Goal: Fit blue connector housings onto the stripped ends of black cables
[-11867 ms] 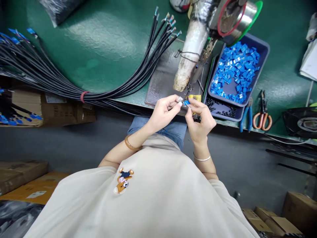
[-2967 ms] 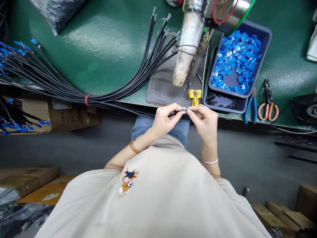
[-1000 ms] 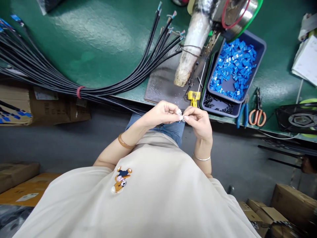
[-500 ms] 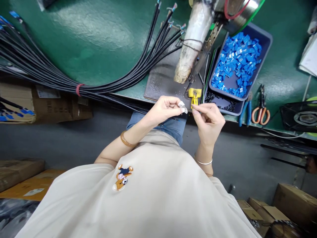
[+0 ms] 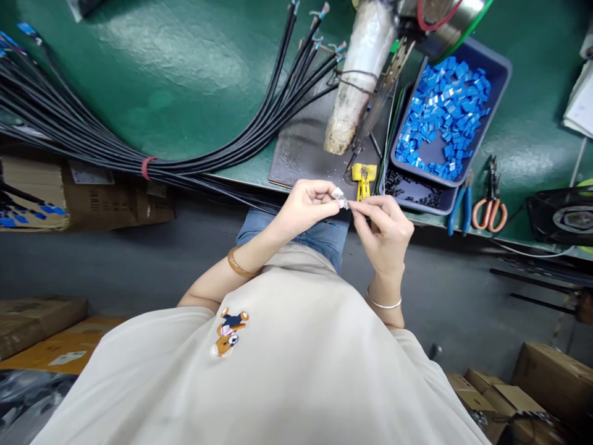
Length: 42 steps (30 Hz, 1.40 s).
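Note:
My left hand is closed on a small crumpled whitish piece, its exact kind too small to tell. The fingertips of my right hand are pinched together at the right end of that piece; whether anything else is between them I cannot make out. Both hands are held in front of the bench edge, over my lap. Just beyond my right fingertips lies a yellow tool on the dark board.
Bundled black cables cross the green bench from the left. A wrapped pole-like fixture overhangs the board. To the right are a bin of blue connectors, a tray of black parts, blue-handled pliers and orange-handled scissors.
My right hand has moved left, bringing its fingertips to the whitish piece. The left hand stays almost where it was, still holding that piece.

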Tool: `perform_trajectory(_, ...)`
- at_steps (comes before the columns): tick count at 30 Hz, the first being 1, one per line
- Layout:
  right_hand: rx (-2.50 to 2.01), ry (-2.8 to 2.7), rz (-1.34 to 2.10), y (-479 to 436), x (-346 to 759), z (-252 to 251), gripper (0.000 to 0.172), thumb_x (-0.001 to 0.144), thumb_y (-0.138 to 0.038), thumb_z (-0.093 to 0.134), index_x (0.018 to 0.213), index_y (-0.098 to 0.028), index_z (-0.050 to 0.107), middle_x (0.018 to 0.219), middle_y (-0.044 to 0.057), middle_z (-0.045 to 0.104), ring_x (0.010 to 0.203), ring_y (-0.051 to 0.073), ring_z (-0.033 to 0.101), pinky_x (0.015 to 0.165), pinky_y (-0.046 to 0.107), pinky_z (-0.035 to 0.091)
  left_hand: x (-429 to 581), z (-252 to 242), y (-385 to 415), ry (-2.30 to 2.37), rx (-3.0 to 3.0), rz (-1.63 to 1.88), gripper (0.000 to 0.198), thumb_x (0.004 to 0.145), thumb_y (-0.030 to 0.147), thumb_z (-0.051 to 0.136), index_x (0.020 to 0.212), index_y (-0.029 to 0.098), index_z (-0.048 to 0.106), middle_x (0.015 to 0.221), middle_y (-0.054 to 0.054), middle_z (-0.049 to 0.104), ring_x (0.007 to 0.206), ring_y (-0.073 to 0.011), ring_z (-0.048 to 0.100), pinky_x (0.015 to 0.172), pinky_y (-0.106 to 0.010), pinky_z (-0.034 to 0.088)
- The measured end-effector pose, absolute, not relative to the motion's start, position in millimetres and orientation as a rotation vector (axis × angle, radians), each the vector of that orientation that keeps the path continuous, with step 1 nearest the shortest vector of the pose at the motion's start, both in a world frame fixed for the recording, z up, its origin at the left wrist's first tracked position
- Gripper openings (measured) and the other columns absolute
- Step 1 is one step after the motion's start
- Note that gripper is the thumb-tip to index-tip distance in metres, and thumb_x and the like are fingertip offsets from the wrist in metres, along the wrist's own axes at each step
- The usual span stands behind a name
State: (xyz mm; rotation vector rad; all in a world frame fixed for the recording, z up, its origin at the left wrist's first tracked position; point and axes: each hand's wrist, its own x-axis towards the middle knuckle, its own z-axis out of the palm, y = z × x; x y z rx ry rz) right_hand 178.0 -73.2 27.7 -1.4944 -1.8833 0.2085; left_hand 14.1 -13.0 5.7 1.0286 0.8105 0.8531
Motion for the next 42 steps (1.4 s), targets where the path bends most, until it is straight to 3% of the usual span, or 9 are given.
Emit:
perform_trajectory(6, -1.567, -1.409, 0.448, -71.5, 175.2, 26.3, 0.014, 0.086, -0.022, 0.067, 0.096, -0.026, 0.075, 0.092, 0.001, 0.068, 0.064, 0.007, 0.055, 0.050, 0.024, 0.036, 13.6, 5.4, -13.6, 0.801, 1.053, 0.879, 0.015, 0.075, 0.024, 0.072, 0.070, 0.012, 0.065, 0.064, 0.001, 0.057, 0.059, -0.0058, 0.048, 0.057, -0.019, 0.039)
perform_trajectory(13, -1.499, -1.248, 0.608, -68.3, 164.8, 19.2, 0.008, 0.084, -0.024, 0.069, 0.089, -0.025, 0.075, 0.087, 0.001, 0.067, 0.077, 0.011, 0.062, 0.059, 0.025, 0.047, 17.1, 3.8, -14.9, 0.756, 1.110, 0.988, 0.014, 0.078, 0.021, 0.068, 0.069, 0.012, 0.060, 0.066, 0.002, 0.056, 0.060, -0.0047, 0.048, 0.059, -0.017, 0.042)
perform_trajectory(19, -1.508, -1.216, 0.592, -68.3, 152.9, 18.4, 0.009, 0.083, -0.022, 0.069, 0.090, -0.023, 0.074, 0.088, 0.002, 0.067, 0.077, 0.010, 0.062, 0.056, 0.024, 0.043, 18.5, -0.8, -17.5, 0.775, 1.174, 1.046, 0.011, 0.081, 0.020, 0.063, 0.073, 0.014, 0.060, 0.067, 0.002, 0.054, 0.061, -0.0049, 0.047, 0.059, -0.016, 0.042)
perform_trajectory(22, -1.517, -1.221, 0.577, -68.5, 149.9, 19.3, 0.007, 0.083, -0.021, 0.068, 0.088, -0.021, 0.073, 0.085, 0.001, 0.066, 0.067, 0.007, 0.056, 0.051, 0.023, 0.035, 18.2, -0.4, -18.7, 0.794, 1.206, 1.051, 0.010, 0.081, 0.019, 0.062, 0.073, 0.014, 0.060, 0.066, 0.002, 0.051, 0.060, -0.0050, 0.045, 0.057, -0.016, 0.040)
perform_trajectory(26, -1.506, -1.223, 0.613, -68.1, 148.3, 20.6, 0.007, 0.082, -0.019, 0.068, 0.087, -0.021, 0.072, 0.085, -0.002, 0.065, 0.051, 0.001, 0.036, 0.046, 0.023, 0.022, 17.7, -0.1, -20.2, 0.829, 1.262, 1.053, 0.013, 0.083, 0.019, 0.061, 0.072, 0.013, 0.058, 0.065, 0.003, 0.047, 0.060, -0.0050, 0.041, 0.057, -0.017, 0.037)
perform_trajectory(29, -1.508, -1.209, 0.619, -67.6, 147.2, 21.2, 0.006, 0.082, -0.018, 0.068, 0.087, -0.020, 0.072, 0.084, -0.003, 0.065, 0.048, 0.000, 0.029, 0.046, 0.023, 0.020, 17.8, -2.2, -21.1, 0.844, 1.292, 1.055, 0.013, 0.083, 0.020, 0.061, 0.072, 0.013, 0.058, 0.066, 0.003, 0.047, 0.061, -0.0053, 0.042, 0.057, -0.017, 0.037)
perform_trajectory(42, -1.605, -1.229, 0.620, -66.5, 149.7, 21.0, 0.009, 0.083, -0.026, 0.065, 0.085, -0.019, 0.070, 0.083, -0.001, 0.065, 0.052, 0.003, 0.037, 0.048, 0.023, 0.025, 18.5, -0.6, -25.8, 0.925, 1.453, 1.098, 0.012, 0.082, 0.021, 0.061, 0.074, 0.013, 0.066, 0.070, -0.001, 0.064, 0.065, -0.0083, 0.054, 0.062, -0.019, 0.043)
